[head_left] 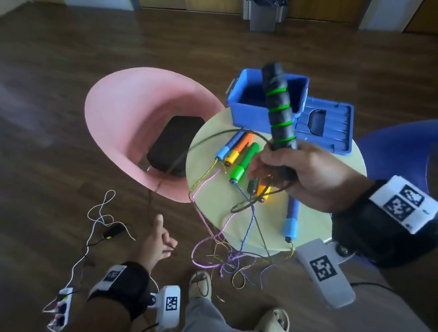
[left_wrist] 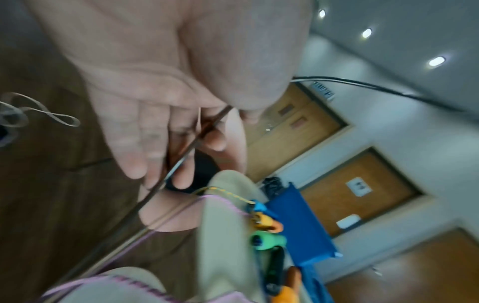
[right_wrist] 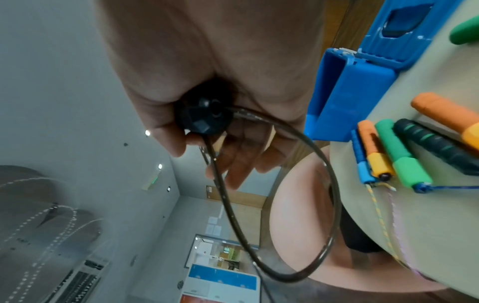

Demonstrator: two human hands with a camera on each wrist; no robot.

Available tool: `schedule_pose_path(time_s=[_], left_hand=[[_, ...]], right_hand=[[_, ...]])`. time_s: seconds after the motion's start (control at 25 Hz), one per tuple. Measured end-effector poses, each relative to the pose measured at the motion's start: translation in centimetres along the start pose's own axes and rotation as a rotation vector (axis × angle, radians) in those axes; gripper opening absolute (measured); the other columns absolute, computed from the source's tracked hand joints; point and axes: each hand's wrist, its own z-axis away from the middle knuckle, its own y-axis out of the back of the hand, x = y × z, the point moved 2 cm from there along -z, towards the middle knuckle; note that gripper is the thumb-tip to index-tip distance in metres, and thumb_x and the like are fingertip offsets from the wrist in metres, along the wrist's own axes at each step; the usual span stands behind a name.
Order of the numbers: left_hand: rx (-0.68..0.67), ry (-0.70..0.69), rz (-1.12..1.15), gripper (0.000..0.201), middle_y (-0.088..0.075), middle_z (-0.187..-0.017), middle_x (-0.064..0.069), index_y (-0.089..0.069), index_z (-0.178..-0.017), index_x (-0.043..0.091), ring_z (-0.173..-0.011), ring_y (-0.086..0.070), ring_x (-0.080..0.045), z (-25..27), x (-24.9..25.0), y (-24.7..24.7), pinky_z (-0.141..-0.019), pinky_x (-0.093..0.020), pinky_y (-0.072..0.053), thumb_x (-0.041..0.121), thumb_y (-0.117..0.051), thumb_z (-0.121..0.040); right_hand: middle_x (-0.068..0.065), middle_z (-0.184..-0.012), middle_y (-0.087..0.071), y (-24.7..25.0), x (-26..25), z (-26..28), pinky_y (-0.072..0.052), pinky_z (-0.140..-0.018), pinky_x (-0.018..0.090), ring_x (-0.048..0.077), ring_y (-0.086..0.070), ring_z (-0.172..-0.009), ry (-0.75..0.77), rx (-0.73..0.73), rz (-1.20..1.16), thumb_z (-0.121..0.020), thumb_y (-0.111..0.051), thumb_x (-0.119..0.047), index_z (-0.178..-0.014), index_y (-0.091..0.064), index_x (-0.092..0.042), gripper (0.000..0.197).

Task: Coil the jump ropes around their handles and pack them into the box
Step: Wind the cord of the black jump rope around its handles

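Note:
My right hand (head_left: 297,171) grips the lower end of a black handle with green rings (head_left: 279,110) and holds it upright over the round table, in front of the open blue box (head_left: 245,114). In the right wrist view the handle's end cap (right_wrist: 204,116) sits in my fist, and its dark rope (right_wrist: 329,205) loops out below. That rope (head_left: 211,136) arcs left over the pink chair down to my left hand (head_left: 158,240), low beside the table. There the rope (left_wrist: 178,160) runs between thumb and fingers. The second black handle (head_left: 252,185) lies on the table.
Blue, orange and green handles (head_left: 237,152) lie side by side on the table (head_left: 214,191), a blue handle (head_left: 291,220) near its front edge. Their thin ropes hang tangled to the floor. The box lid (head_left: 325,126) lies open to the right. A pink chair (head_left: 122,115) stands on the left.

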Motion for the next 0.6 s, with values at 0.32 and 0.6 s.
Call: schedule_pose_path(time_s=[0.32,0.6], left_hand=[[-0.114,-0.489,-0.037,0.054,-0.071,-0.068,-0.01,-0.046,-0.069,0.002,-0.073,-0.066,-0.022,6.6,11.5,-2.9,-0.074,-0.027,-0.052,0.036,-0.031,-0.107],[-0.124,-0.652,-0.074,0.029,-0.06,-0.071,0.005,-0.057,-0.083,0.003,-0.066,-0.062,0.009,8.2,13.1,-4.2,-0.063,-0.006,-0.044,0.013,-0.041,-0.105]], right_hand=[[0.031,-0.097,-0.063,-3.3,9.2,-2.2,-0.046,-0.074,0.041,0.028,-0.062,-0.083,-0.214,-0.105,0.357,-0.086,-0.068,-0.005,-0.093,-0.059,0.0,0.013],[0.017,-0.087,-0.061,-4.4,9.2,-3.6,-0.049,-0.077,0.037,0.027,-0.059,-0.083,-0.204,-0.194,0.326,-0.088,-0.066,-0.006,-0.095,-0.06,-0.002,0.01]])
